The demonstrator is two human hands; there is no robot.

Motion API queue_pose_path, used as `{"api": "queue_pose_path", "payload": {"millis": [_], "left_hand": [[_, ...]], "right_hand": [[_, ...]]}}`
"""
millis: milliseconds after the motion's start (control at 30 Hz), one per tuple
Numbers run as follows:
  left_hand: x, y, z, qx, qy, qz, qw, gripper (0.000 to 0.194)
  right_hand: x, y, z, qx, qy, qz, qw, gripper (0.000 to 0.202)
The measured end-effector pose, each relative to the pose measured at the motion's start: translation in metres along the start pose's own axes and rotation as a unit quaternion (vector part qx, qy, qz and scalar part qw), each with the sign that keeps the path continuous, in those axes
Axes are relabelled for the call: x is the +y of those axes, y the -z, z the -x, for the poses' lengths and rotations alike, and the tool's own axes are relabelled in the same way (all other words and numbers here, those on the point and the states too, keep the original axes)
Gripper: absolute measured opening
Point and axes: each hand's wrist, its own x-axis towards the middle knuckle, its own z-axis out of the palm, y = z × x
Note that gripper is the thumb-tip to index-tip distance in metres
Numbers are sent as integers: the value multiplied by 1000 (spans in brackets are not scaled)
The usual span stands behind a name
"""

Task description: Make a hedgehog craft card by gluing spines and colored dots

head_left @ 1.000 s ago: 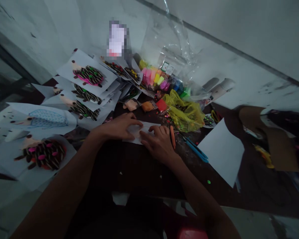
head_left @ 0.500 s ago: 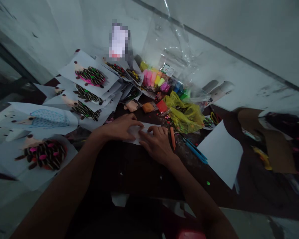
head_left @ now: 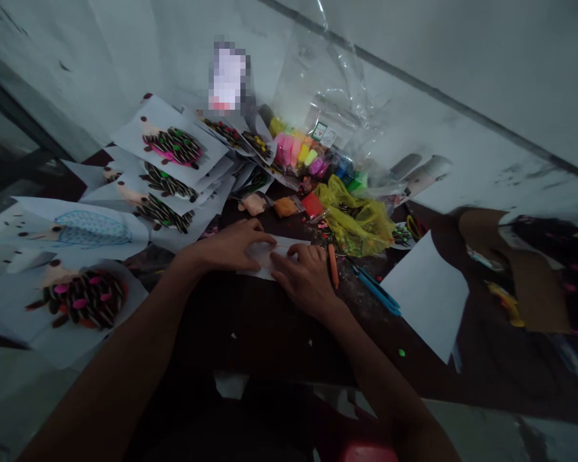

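On the dark table in front of me lies a small piece of white paper [head_left: 264, 269], partly hidden beneath my hands. My left hand [head_left: 231, 247] holds its left side, with the fingers bent and the thumb set apart from the index finger. Across the right part rests my right hand [head_left: 303, 276], its curled fingers pressing the paper against the table. The fingertips of the two hands are close together. Just right of my right hand lie an orange stick [head_left: 334, 266] and a tool with blue handles [head_left: 378, 292].
Paper sheets bearing hedgehog figures [head_left: 171, 144] are piled at left. Behind the hands are packets of coloured clay [head_left: 285, 206], a yellow plastic bag [head_left: 359, 221] and a clear bag [head_left: 327, 102]. A white sheet [head_left: 428, 295] and brown cardboard [head_left: 534, 282] lie at right.
The view has shifted very slightly. Both hands stay on the white paper in almost the same pose.
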Motion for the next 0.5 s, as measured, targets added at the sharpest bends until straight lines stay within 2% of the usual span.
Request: {"api": "queue_pose_path", "payload": {"millis": [267,400,500], "left_hand": [[3,2,0,-6,8,-1,1000,63],[0,0,0,-3,1,1,1000,64],[-4,-1,1,1,-4,7,1000,65]], "right_hand": [[1,1,3,5,5,14,1000,37],[1,4,7,28,-8,6,1000,37],[-1,3,8,18,7,3,1000,36]]}}
